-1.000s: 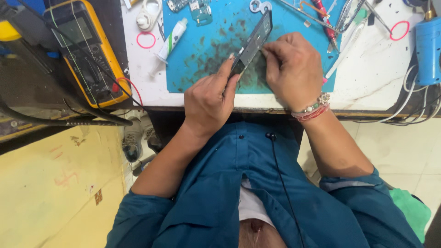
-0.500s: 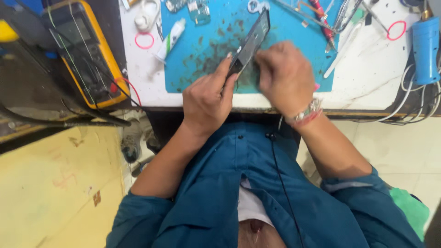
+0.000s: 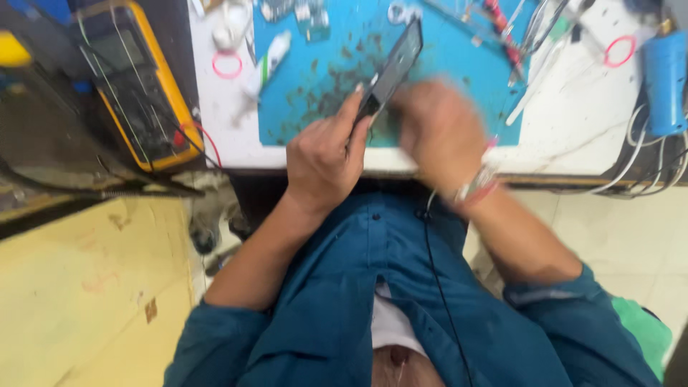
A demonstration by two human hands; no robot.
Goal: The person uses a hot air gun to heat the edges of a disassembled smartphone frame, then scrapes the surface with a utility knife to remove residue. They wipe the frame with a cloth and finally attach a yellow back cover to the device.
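My left hand (image 3: 326, 158) grips the lower end of a thin dark phone (image 3: 392, 68), holding it on edge and tilted up over a stained blue work mat (image 3: 444, 79). My right hand (image 3: 437, 132) is blurred by motion just right of the phone's lower end, near the mat's front edge. Whether it holds a tool or touches the phone cannot be told. A beaded bracelet sits on my right wrist (image 3: 476, 190).
A yellow-cased multimeter (image 3: 136, 86) lies at the left with red and black leads. A small white tube (image 3: 266, 63), pink rubber bands, tweezers (image 3: 534, 32) and small parts lie on the white bench (image 3: 573, 129). A blue tool (image 3: 665, 82) with cables sits far right.
My right hand has slid down and left from the phone's side towards its lower end and is now blurred. The left hand and the phone have stayed almost in place.
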